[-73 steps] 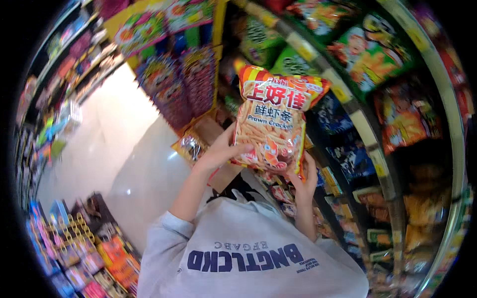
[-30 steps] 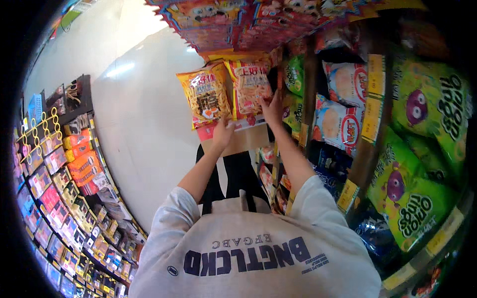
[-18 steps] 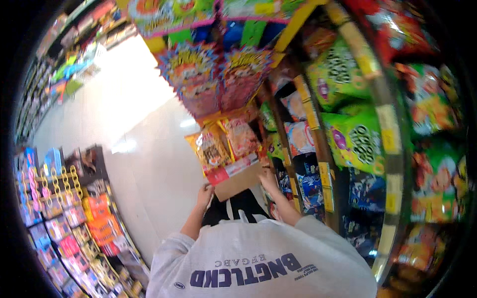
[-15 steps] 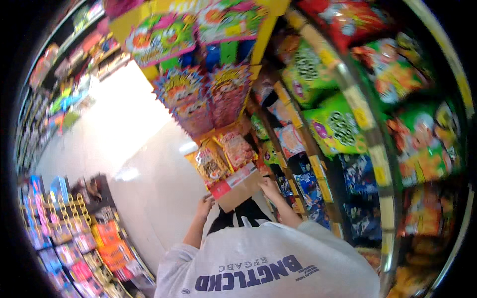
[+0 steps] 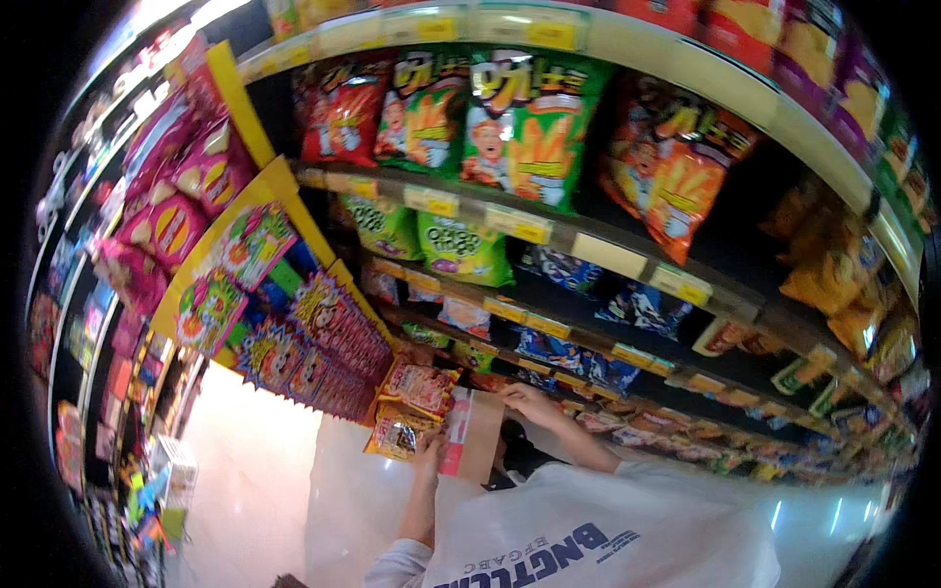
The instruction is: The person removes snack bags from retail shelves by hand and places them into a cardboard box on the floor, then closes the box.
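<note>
A shallow cardboard box (image 5: 479,438) with a pink-red strip is low in front of my legs. Two snack bags lie at its far side: a pinkish one (image 5: 419,385) and a yellow-brown one (image 5: 397,431). My left hand (image 5: 429,447) is closed at the box's left edge, right against the yellow-brown bag; its fingertips are partly hidden. My right hand (image 5: 526,401) has curled fingers at the opposite corner of the box. Just beyond the bags hang rows of spiky-edged pink packets (image 5: 338,328) on a yellow display stand (image 5: 284,186).
Shelves (image 5: 549,230) of chip bags run along the right, including green bags (image 5: 529,127) and an orange-red bag (image 5: 676,162). Large magenta bags (image 5: 176,216) hang at the left. Shiny pale floor (image 5: 245,470) lies left of me, with a white crate (image 5: 176,465) farther off.
My view has swung to the right, bringing more of the chip shelves in. My left hand has come closer to the yellow-brown bag; my right hand stays by the box corner.
</note>
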`<state>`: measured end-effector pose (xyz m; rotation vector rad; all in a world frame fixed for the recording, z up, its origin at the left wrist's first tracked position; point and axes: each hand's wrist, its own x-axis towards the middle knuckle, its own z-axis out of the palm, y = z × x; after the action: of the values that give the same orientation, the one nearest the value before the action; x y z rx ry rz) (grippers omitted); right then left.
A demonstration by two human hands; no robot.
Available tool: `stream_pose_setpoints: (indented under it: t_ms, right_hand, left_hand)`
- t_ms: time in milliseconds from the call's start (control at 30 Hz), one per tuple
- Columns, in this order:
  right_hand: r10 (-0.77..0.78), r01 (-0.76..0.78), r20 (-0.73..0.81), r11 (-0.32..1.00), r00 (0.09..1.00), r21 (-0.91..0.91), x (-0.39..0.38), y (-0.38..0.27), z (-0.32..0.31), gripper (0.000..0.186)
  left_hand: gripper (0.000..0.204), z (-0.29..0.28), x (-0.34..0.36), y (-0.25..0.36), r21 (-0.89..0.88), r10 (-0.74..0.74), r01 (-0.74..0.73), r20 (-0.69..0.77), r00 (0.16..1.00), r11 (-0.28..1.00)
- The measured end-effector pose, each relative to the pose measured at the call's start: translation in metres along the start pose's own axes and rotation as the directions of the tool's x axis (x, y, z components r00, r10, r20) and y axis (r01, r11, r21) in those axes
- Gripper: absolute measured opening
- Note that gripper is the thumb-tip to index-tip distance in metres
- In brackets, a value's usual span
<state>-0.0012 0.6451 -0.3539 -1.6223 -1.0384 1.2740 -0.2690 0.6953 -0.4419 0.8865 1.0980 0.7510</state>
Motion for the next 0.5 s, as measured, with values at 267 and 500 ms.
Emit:
stream_pose_setpoints:
  t_ms: [267,500]
  right_hand:
    - [-0.07,0.077,-0.338,0.997,0.938,0.006,-0.082,-0.056,-0.073,0.026]
    - [-0.23,0.291,-0.599,0.957,0.767,0.005,-0.14,-0.084,-0.125,0.022]
  left_hand:
    - [0.038,0.154,-0.011,0.115,0.022,0.146,-0.171,0.423,0.894,0.985]
    - [0.031,0.272,-0.068,0.205,0.083,0.252,-0.461,0.746,0.617,0.883]
